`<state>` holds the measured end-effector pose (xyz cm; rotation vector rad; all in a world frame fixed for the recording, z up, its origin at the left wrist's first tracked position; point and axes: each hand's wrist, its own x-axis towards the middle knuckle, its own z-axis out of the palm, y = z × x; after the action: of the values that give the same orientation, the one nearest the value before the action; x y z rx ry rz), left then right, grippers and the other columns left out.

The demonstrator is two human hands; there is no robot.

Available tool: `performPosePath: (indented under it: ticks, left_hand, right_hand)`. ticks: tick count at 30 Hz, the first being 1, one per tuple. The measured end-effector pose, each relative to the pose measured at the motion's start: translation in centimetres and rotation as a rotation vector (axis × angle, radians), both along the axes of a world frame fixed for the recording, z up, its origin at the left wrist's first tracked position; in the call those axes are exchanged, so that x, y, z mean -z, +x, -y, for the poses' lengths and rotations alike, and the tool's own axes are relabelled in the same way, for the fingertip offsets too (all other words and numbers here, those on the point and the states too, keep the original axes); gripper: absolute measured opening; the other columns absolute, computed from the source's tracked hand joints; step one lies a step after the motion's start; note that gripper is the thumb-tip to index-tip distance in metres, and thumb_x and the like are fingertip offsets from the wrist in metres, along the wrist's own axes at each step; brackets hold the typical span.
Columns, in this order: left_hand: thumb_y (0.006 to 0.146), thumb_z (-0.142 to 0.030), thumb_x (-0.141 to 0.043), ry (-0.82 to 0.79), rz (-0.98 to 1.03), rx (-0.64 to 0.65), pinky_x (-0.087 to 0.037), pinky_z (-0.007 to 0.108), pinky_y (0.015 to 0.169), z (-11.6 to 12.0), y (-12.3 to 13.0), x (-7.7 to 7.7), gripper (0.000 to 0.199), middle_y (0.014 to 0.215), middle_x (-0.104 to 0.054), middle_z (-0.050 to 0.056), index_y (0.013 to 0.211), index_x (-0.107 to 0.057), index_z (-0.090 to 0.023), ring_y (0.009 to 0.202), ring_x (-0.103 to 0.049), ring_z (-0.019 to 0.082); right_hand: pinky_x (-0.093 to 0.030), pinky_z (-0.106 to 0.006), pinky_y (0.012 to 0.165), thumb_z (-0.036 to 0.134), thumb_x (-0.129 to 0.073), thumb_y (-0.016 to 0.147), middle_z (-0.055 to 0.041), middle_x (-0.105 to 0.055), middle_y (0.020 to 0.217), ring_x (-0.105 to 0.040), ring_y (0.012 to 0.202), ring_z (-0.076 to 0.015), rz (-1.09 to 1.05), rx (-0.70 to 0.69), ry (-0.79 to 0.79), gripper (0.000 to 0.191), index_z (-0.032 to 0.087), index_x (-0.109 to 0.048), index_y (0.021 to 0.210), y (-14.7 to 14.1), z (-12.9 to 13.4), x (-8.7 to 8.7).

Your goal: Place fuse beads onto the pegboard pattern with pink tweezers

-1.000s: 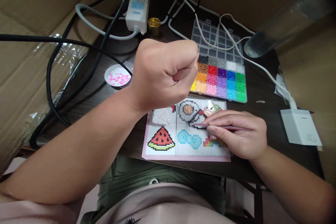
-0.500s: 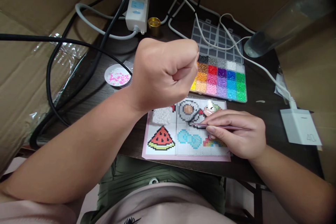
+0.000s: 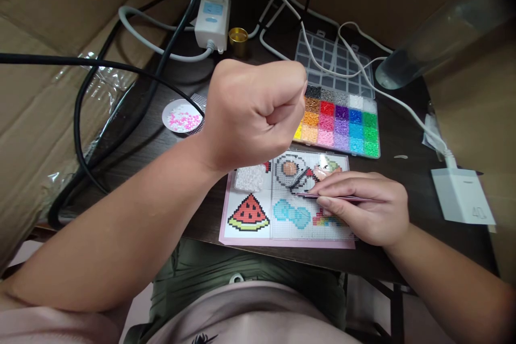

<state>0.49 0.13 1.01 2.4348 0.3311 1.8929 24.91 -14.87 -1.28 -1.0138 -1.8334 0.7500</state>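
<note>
Some black outline [image 3: 299, 180] looked done mid-frame, most of the clear plastic pegboard [image 3: 290, 234] seemingly unfilled, right hand [image 3: 374, 207] pinching slim pinkish tweezers [image 3: 355, 198], left fist [image 3: 253, 113] balled tight, contents hidden.

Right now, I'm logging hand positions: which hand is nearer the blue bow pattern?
Right. The right hand, gripping a slim tool, is to the right of the blue bow pattern; the left hand, a fist, is raised farther away, up and leftward.

head view, forward and down onto pegboard [image 3: 282, 193]
</note>
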Motion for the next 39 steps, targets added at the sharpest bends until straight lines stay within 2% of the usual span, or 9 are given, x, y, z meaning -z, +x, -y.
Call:
performPosePath:
  ticks: [7,12,18,21,25,30,35,39]
  left_hand:
    - [0.094,0.004,-0.065,-0.020,-0.005,-0.040,-0.012,0.026,0.046,0.1,-0.2,0.0,0.055,0.070,-0.016,-0.007,0.083,-0.021,-0.026,0.049,-0.024,0.002]
    - [0.098,-0.006,-0.067,-0.010,0.025,-0.032,-0.014,0.026,0.043,-0.4,-0.1,0.3,0.050,0.064,-0.015,-0.007,0.079,-0.026,-0.025,0.046,-0.024,0.003]
    - [0.090,0.009,-0.059,-0.001,0.045,0.090,-0.009,0.024,0.050,-0.3,0.3,0.1,0.052,0.070,-0.016,-0.008,0.083,-0.021,-0.026,0.053,-0.013,0.002]
    - [0.086,0.010,-0.057,-0.022,0.041,0.123,-0.010,0.025,0.050,-0.3,0.5,-0.1,0.050,0.069,-0.016,-0.008,0.082,-0.022,-0.026,0.054,-0.013,0.003]
    - [0.086,0.009,-0.058,-0.017,0.052,0.154,-0.014,0.027,0.049,-0.5,0.5,-0.1,0.050,0.067,-0.015,-0.008,0.082,-0.022,-0.025,0.052,-0.011,0.004]
    - [0.089,0.003,-0.063,-0.026,0.054,0.120,-0.023,0.027,0.049,-0.8,0.4,0.1,0.049,0.062,-0.020,-0.009,0.080,-0.024,-0.025,0.046,-0.017,0.004]
    - [0.091,-0.002,-0.066,0.006,0.071,0.077,-0.025,0.026,0.047,-1.0,0.3,0.5,0.046,0.060,-0.017,-0.009,0.078,-0.028,-0.025,0.045,-0.018,0.005]
    - [0.093,-0.005,-0.066,0.036,0.064,-0.002,-0.026,0.028,0.047,-1.2,0.3,1.0,0.043,0.061,-0.019,-0.008,0.078,-0.031,-0.026,0.046,-0.020,0.006]
  right_hand:
    - [-0.085,-0.032,0.084,0.006,-0.096,0.098,-0.0057,-0.099,0.096,-0.099,0.080,-0.0258,0.004,-0.012,-0.007,0.024,0.029,-0.100,0.093,-0.1,0.0,0.0]
    - [-0.085,-0.034,0.081,0.009,-0.099,0.098,-0.0064,-0.099,0.094,-0.098,0.078,-0.0275,-0.012,0.001,-0.021,0.020,0.029,-0.099,0.093,-0.1,-0.1,0.0]
    - [-0.085,-0.036,0.079,0.007,-0.097,0.098,-0.0043,-0.095,0.084,-0.097,0.075,-0.0278,-0.012,0.005,-0.002,0.022,0.029,-0.099,0.094,0.1,0.0,0.0]
    - [-0.086,-0.038,0.078,0.013,-0.098,0.099,-0.0043,-0.094,0.080,-0.095,0.073,-0.0280,0.005,0.022,-0.010,0.018,0.030,-0.099,0.091,0.2,0.0,0.0]
    - [-0.086,-0.038,0.082,0.011,-0.098,0.099,-0.0044,-0.095,0.084,-0.096,0.075,-0.0275,0.005,0.013,-0.001,0.020,0.030,-0.099,0.091,0.1,-0.1,0.0]
    - [-0.085,-0.033,0.083,0.008,-0.099,0.096,-0.0043,-0.097,0.087,-0.097,0.076,-0.0252,-0.036,0.012,0.003,0.021,0.028,-0.098,0.090,-0.1,-0.2,-0.1]
    - [-0.086,-0.038,0.083,0.013,-0.100,0.098,-0.0060,-0.096,0.086,-0.096,0.074,-0.0272,0.000,0.027,-0.010,0.018,0.028,-0.099,0.090,0.1,-0.1,0.0]
    - [-0.086,-0.037,0.083,0.007,-0.097,0.097,-0.0062,-0.098,0.090,-0.097,0.075,-0.0270,-0.012,0.008,0.000,0.021,0.028,-0.099,0.094,0.2,0.0,0.0]
